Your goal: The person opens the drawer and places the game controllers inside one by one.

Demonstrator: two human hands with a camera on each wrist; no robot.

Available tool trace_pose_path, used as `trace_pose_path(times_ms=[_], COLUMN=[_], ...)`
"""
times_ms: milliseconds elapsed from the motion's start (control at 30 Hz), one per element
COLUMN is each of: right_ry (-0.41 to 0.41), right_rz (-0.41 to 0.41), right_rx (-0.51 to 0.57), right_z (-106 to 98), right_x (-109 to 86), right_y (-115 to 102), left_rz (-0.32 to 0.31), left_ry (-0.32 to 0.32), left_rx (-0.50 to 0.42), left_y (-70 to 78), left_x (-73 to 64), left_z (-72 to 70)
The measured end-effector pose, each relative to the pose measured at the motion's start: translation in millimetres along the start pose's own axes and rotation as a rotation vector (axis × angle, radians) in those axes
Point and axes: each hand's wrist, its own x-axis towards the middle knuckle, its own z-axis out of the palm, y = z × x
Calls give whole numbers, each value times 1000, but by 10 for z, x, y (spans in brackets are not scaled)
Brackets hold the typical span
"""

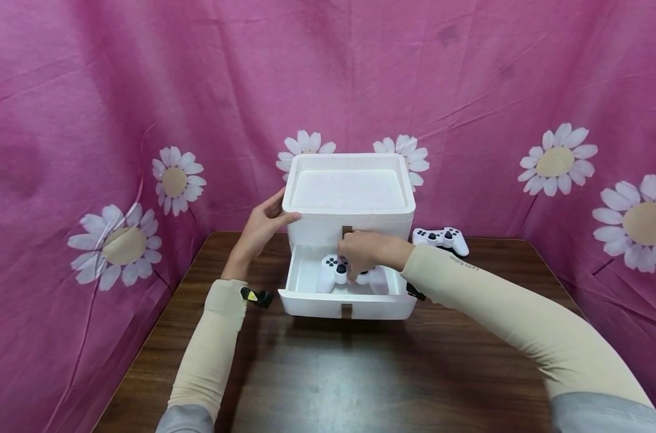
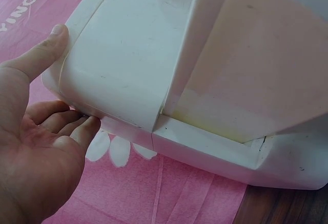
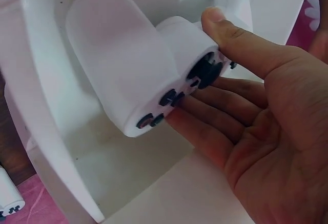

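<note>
A white game controller (image 1: 326, 278) with black sticks and buttons sits in the pulled-out lower drawer (image 1: 311, 305) of a white plastic drawer unit (image 1: 319, 227). My right hand (image 1: 370, 249) reaches into that drawer and grips the controller by its middle. In the right wrist view, the thumb (image 3: 241, 42) lies on one side of the controller and the fingers on its button face. My left hand (image 1: 260, 227) holds the unit's upper left corner, thumb at the front and fingers along the side. The right hand hides part of the controller.
A second white controller (image 1: 454, 242) lies on the wooden table (image 1: 328, 373), right of the unit. The unit's top is a shallow tray (image 1: 349, 187) with a raised rim. Pink cloth (image 1: 225, 90) with daisies hangs behind and on both sides.
</note>
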Motion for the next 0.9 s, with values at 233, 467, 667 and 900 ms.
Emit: trace_pose_path(times_ms=[233,467,667,900], right_ry=[-53,0,118,428], right_rz=[39,-20,-105,-275], right_rx=[30,-19,-101,-140], right_z=[-67,-189,-266,-68], right_x=[-41,-185,-411,-737], right_y=[-8,-41,-107,-189], left_rz=[2,-7,-7,-12], left_ry=[1,8,8,3], left_rx=[-1,6,9,8], left_y=[15,24,34,9], left_x=[12,27,11,-14], left_z=[3,-8,-8,6])
